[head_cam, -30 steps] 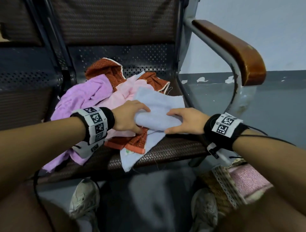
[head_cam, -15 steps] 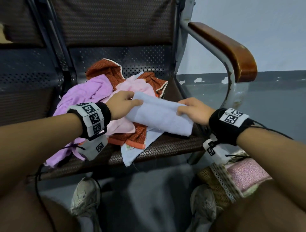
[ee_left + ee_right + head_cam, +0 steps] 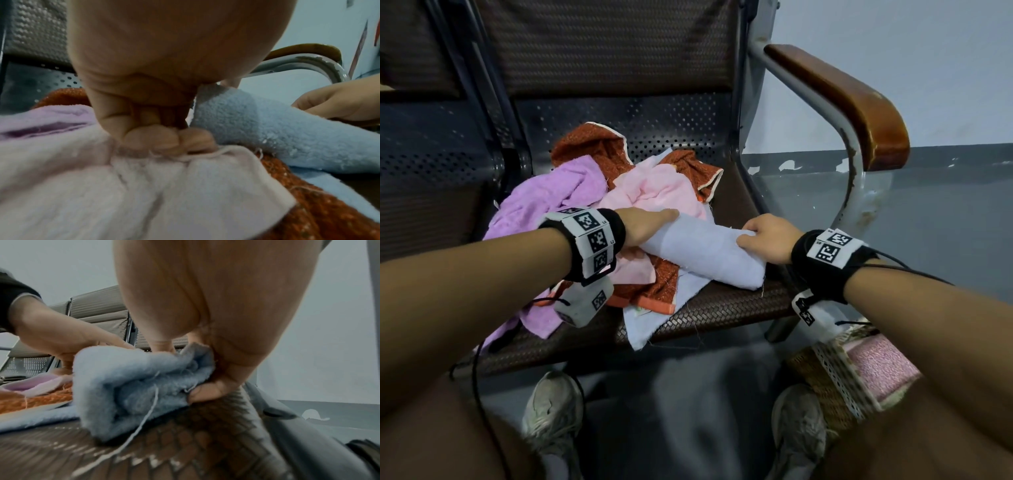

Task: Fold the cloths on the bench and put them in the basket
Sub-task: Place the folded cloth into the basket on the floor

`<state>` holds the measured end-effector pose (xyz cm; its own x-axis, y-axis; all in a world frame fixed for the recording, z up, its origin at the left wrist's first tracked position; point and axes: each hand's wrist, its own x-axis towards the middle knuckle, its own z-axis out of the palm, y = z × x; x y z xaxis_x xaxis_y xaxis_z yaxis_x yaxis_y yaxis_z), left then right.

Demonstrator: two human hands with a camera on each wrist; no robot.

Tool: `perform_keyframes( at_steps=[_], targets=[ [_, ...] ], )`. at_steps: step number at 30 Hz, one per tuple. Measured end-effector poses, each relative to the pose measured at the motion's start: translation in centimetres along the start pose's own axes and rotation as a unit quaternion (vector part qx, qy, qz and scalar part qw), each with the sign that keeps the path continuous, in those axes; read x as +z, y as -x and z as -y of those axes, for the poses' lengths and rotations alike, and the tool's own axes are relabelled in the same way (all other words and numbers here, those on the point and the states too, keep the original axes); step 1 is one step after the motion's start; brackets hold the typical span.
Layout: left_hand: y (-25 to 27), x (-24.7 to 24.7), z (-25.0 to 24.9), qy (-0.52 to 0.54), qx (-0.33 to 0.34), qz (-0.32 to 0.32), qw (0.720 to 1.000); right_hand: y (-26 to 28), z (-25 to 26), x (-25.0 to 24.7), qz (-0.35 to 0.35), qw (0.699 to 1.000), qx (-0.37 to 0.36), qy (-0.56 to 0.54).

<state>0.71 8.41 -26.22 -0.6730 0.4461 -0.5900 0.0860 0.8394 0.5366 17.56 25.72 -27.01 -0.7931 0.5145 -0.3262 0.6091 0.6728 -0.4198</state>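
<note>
Bench seat [image 3: 722, 308]: blue cloth [image 3: 705, 253] folded, held between both hands. Left hand [image 3: 643, 228] grips its left end, fingers curled; right hand [image 3: 767, 240] pinches its right end. Basket [image 3: 822, 380] below right wrist.

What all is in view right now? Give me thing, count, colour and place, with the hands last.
folded cloth: 1, light blue, front right of the bench seat, held at both ends
flat cloth: 1, light blue, under the pile, hanging over the seat's front edge
pink cloth: 1, pale pink, crumpled mid-pile
purple cloth: 1, lilac, left of the pile
orange cloth: 1, rust orange, under the others
bench: 1, dark woven seat, brown armrest
basket: 1, wicker, on the floor right, pink cloth inside
shoes: 2, off-white, on the floor
left hand: holds the folded cloth's left end
right hand: fingers pinch its right end
</note>
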Motion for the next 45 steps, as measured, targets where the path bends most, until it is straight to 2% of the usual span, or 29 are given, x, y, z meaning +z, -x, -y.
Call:
perform_keyframes(
  at_steps=[2, 4, 8, 10, 13, 14, 16, 18, 20, 24, 27, 29, 34, 36, 40, 43, 45],
  targets=[
    [0.0, -0.1, -0.3, 0.014, 0.01, -0.001, 1.0, 0.2, 0.1, -0.3, 0.007, 1.0, 0.001, 0.017],
    [0.0, -0.3, -0.8, 0.074, 0.038, -0.007, 0.996, 0.3, 0.2, -0.6, 0.017, 0.999, 0.001, 0.038],
    [0.9, 0.0, -2.4, 0.178, 0.168, -0.036, 0.969, 0.9, 0.2, -1.2, 0.001, 0.999, -0.026, 0.04],
    [1.8, 0.3, -3.5, 0.237, 0.229, -0.019, 0.944, 1.6, 0.4, -1.7, -0.012, 0.995, -0.064, -0.074],
    [3.5, 1.0, -5.3, 0.294, 0.294, 0.044, 0.908, 3.1, 1.5, -2.9, -0.041, 0.945, -0.129, -0.298],
    [4.1, 1.4, -5.9, 0.309, 0.312, 0.061, 0.896, 3.6, 1.8, -3.3, -0.058, 0.93, -0.137, -0.335],
    [5.2, 2.3, -7.0, 0.345, 0.332, 0.067, 0.876, 4.6, 2.1, -4.4, -0.092, 0.922, -0.116, -0.359],
    [6.0, 3.4, -8.1, 0.371, 0.329, 0.053, 0.867, 5.5, 1.3, -5.5, -0.115, 0.915, -0.095, -0.374],
    [6.6, 4.6, -9.0, 0.363, 0.32, 0.07, 0.872, 6.5, 0.0, -6.7, -0.116, 0.898, -0.077, -0.418],
    [8.1, 8.7, -10.7, 0.268, 0.312, 0.194, 0.891, 9.6, -3.8, -9.0, -0.156, 0.854, -0.021, -0.496],
    [9.3, 13.3, -13.2, 0.226, 0.313, 0.235, 0.892, 12.5, -8.5, -9.5, -0.218, 0.836, 0.047, -0.502],
    [10.1, 17.2, -15.1, 0.193, 0.296, 0.273, 0.895, 14.7, -12.5, -8.8, -0.267, 0.805, 0.105, -0.519],
    [12.1, 29.4, -18.7, 0.083, 0.269, 0.363, 0.888, 20.8, -23.1, -4.2, -0.369, 0.689, 0.255, -0.569],
    [12.6, 34.7, -18.9, 0.041, 0.244, 0.403, 0.881, 23.1, -27.0, -1.6, -0.371, 0.664, 0.324, -0.562],
    [13.1, 43.9, -17.5, -0.054, 0.141, 0.493, 0.857, 26.6, -32.9, 4.3, -0.329, 0.627, 0.438, -0.554],
    [13.2, 48.5, -15.9, -0.118, 0.098, 0.505, 0.849, 28.2, -36.1, 8.6, -0.306, 0.591, 0.5, -0.555],
    [13.2, 50.9, -15.0, -0.149, 0.097, 0.497, 0.849, 28.9, -37.9, 10.8, -0.282, 0.572, 0.539, -0.551]
  ],
)
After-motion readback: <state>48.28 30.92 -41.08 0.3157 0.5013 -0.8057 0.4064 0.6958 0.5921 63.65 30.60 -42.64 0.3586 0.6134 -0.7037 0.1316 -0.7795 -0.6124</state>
